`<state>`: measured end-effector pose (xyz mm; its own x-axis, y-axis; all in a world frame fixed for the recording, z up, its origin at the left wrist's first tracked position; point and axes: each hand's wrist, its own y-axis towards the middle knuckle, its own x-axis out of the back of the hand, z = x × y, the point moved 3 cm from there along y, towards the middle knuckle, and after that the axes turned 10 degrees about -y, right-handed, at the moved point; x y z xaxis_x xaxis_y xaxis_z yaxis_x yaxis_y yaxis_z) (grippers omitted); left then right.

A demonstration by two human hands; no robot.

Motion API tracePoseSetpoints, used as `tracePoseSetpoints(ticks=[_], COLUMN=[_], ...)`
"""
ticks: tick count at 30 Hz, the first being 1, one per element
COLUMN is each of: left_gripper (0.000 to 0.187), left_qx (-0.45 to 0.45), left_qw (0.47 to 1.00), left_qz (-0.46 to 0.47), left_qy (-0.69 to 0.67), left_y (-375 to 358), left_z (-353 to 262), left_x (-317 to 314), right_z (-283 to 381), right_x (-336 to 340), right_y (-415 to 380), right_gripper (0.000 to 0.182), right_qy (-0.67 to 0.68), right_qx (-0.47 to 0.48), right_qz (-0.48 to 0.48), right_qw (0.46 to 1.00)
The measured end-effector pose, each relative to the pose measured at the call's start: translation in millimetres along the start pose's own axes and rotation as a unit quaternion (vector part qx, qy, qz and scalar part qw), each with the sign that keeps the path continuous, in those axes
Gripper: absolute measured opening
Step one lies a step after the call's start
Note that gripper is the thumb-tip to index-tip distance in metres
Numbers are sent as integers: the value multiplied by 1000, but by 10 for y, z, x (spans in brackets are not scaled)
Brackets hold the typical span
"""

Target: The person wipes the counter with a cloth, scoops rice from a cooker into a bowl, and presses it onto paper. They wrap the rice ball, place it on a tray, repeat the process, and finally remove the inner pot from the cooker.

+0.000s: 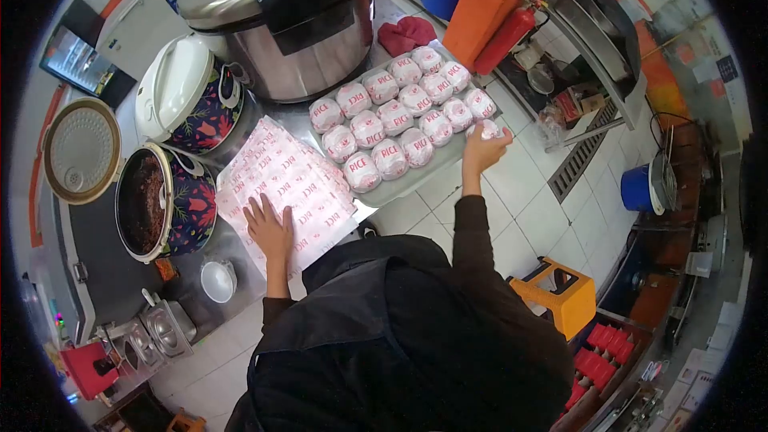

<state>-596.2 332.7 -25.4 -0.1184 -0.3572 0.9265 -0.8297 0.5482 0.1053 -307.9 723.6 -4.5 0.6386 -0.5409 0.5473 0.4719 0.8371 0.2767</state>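
Note:
My left hand [270,228] lies with its fingers spread on a stack of printed wrapping paper [276,168] marked RICE. At the tray's near right corner, my right hand [486,152] has its fingers around a paper-wrapped rice portion [485,129]. Several more wrapped rice portions [394,118] stand in rows on the tray [400,186], most with red RICE lettering upward. Left of the paper is an open rice cooker [184,208] with dark reddish-brown food inside. A white bowl [218,281] sits below it.
A large steel rice cooker [312,40] stands behind the paper and tray, beside a closed floral cooker [188,100]. A red cloth [406,34] lies behind the tray. To the right are a fire extinguisher [506,40], a floor drain [582,156] and a yellow stool [560,296].

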Motion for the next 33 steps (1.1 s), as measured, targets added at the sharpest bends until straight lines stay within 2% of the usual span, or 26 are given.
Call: tracePoseSetpoints(ticks=[2,5,7,8,10,11,12,13,14,16,17,18,19,20,21,22,23,24,25,26,27,30,31,33], left_gripper=[70,73,74,75,69,66,64,62,59,60,61,63,67,69,68,67,66,66,66,67,55,39,30,35], left_qx=[-9,-12,-17,-30,-22,-19,7,27,1,-45,-37,-36,-4,67,179,258,333,348,363,376,328,412,414,445], left_qw=[1000,999,998,995,990,982,971,962,958,937,930,918,866,881,850,818,777,798,813,823,861,808,811,713], left_qz=[-4,-35,-59,-87,-121,-139,-153,-139,-155,-198,-262,-323,-431,-440,-467,-459,-444,-375,-302,-229,-262,-184,-214,-242], left_qy=[5,-5,-11,-25,-75,-127,-183,-231,-242,-286,-257,-227,-255,-163,-164,-232,-297,-320,-341,-360,-286,-378,-355,-485], left_y=[-20,25,75,98,128,145,106,75,25,-195,-370,-559,-727,-863,-997,-1108,-1197,-1193,-1197,-1180,-1151,-1121,-1114,-1151], left_z=[41,-19,25,35,115,129,123,114,85,74,157,245,430,620,847,1154,1402,1529,1617,1670,1756,1968,2016,2170], left_x=[-12,-39,-155,-195,-245,-155,-21,207,472,948,1079,1195,1144,1248,1230,1144,1089,1128,1150,1144,1050,947,953,945], right_z=[-11,-10,-153,-318,-561,-526,-564,-214,161,911,1224,1597,1985,2317,2562,2924,3276,3576,3799,3959,4031,4192,4236,4339], right_x=[-166,-303,-412,-500,-575,-452,-547,-323,-174,-5,-8,-5,159,356,380,537,681,709,644,515,305,60,58,61], right_y=[-80,-58,35,108,208,326,439,197,-67,-679,-1082,-1567,-2109,-2582,-2939,-3301,-3660,-3991,-4335,-4667,-4980,-5491,-5542,-5567], right_gripper=[54,59,62,71,80,82,83,81,73,58,51,46,37,25,18,16,14,11,12,16,23,27,26,25], right_qy=[-149,-222,-281,-269,-331,-321,-373,-271,-236,-115,-24,66,173,239,259,312,337,342,264,200,121,-131,-168,-246], right_qx=[-14,-110,-131,-119,-91,-62,-74,10,108,341,417,482,395,450,516,597,617,659,706,778,836,880,882,881], right_qz=[-72,-56,-38,-60,4,136,27,-85,-154,-73,-2,64,292,361,411,416,434,419,415,356,319,342,340,333], right_qw=[986,967,950,954,939,935,924,959,954,930,909,871,854,781,706,611,564,523,510,478,431,303,280,230])
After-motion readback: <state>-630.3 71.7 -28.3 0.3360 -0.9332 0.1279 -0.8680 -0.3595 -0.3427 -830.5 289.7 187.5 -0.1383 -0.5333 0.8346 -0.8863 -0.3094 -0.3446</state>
